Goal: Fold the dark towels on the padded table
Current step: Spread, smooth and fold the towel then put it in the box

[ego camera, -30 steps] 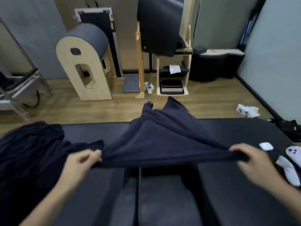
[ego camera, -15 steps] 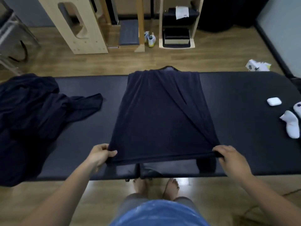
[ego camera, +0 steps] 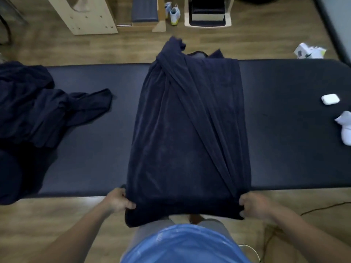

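Observation:
A dark navy towel (ego camera: 182,130) lies stretched across the middle of the black padded table (ego camera: 284,130), with diagonal creases running from its far left to its near right. Its far end bunches over the table's back edge and its near end hangs past the front edge. My left hand (ego camera: 118,199) grips the towel's near left corner. My right hand (ego camera: 253,205) grips its near right corner. A heap of more dark towels (ego camera: 36,114) lies crumpled on the left end of the table.
A white earbud case (ego camera: 330,99) and white socks (ego camera: 345,128) lie on the table's right end. Beyond the table stand wooden exercise equipment (ego camera: 85,16), shoes (ego camera: 172,13) and a white box (ego camera: 308,52) on the wood floor. A cable (ego camera: 322,206) runs along the floor at right.
The towel, held raised a second ago, now lies flat across the table. Both hands have drawn its near edge back past the front edge, and the far end has bunched.

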The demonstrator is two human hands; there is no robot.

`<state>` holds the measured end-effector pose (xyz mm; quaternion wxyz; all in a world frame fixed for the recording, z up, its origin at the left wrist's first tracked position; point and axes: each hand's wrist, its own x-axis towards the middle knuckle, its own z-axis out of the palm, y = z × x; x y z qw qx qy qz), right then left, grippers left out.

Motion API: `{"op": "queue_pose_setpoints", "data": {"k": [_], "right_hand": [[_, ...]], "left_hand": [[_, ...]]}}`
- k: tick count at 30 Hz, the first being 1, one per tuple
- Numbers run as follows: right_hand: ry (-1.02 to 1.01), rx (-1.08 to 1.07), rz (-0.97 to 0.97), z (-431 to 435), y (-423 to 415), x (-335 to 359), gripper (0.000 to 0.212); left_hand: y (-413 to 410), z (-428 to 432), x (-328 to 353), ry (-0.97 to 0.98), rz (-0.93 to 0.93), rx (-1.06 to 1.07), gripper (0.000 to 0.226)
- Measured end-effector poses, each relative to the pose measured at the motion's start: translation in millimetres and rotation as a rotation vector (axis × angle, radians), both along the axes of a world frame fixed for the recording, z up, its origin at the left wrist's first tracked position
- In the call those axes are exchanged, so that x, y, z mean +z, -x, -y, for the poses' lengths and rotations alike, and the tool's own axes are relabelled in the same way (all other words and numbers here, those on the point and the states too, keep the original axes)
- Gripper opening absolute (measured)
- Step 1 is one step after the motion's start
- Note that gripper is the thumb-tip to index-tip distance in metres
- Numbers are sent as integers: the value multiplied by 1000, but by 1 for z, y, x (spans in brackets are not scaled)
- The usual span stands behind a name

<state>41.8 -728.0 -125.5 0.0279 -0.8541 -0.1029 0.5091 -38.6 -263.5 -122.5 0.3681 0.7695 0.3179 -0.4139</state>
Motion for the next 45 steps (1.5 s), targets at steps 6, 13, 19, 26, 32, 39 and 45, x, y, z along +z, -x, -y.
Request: {"op": "queue_pose_setpoints", "data": {"k": [6,13,19,26,32,39,45], "right_hand": [[-195,-443,377,-53,-59,2,62],[-14,-279,222,-61,-36,-9,12],[-15,-401,-46,-63,-46,9,22],[-263,-572,204,-128,-134,4,71],[-182,-362,256,-108,-84,-15,14],[-257,-418,239,-134,-85,3,33],[-482,-200,307,-261,-131,17,87]], "left_hand": [[-47,4,-2,-182,144,-7,7],[-2,-6,-8,-204,-30,-211,17],[-8,-10,4,-253,-73,-416,16],[-135,8,1,-228,264,61,26],[-87,-6,1,-226,55,-260,23],[-93,-17,7,-199,34,-174,33],[-193,-3,-8,-255,555,8,47]]}}
